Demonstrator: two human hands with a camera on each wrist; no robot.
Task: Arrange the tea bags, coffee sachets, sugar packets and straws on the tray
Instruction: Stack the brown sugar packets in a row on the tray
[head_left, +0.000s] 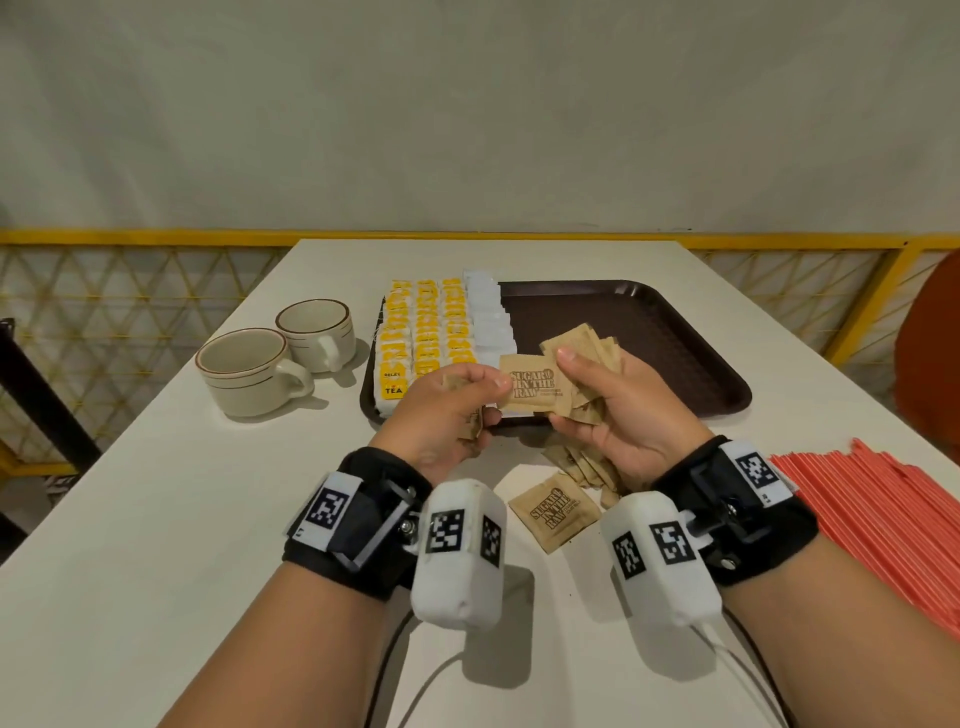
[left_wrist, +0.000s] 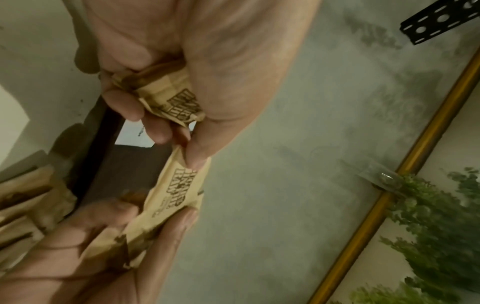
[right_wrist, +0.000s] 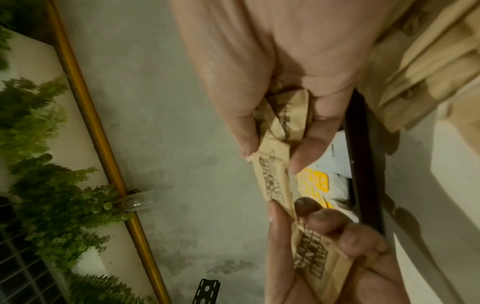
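Both hands are raised over the near edge of the dark brown tray (head_left: 675, 332). My right hand (head_left: 613, 410) grips a fanned bunch of brown sugar packets (head_left: 587, 348). One sugar packet (head_left: 530, 387) spans between the hands, pinched by my left hand (head_left: 452, 410) at its left edge and by the right thumb at its right edge. The left hand also holds more sugar packets (left_wrist: 166, 96) against its palm. Rows of yellow-and-white tea bags (head_left: 431, 332) and white sachets (head_left: 488, 312) fill the tray's left side.
Loose sugar packets (head_left: 553, 512) lie on the white table (head_left: 182, 519) below my hands. A sheaf of red straws (head_left: 878, 509) lies at the right. Two cream cups (head_left: 249, 371) stand left of the tray. A yellow railing (head_left: 156, 238) runs behind the table.
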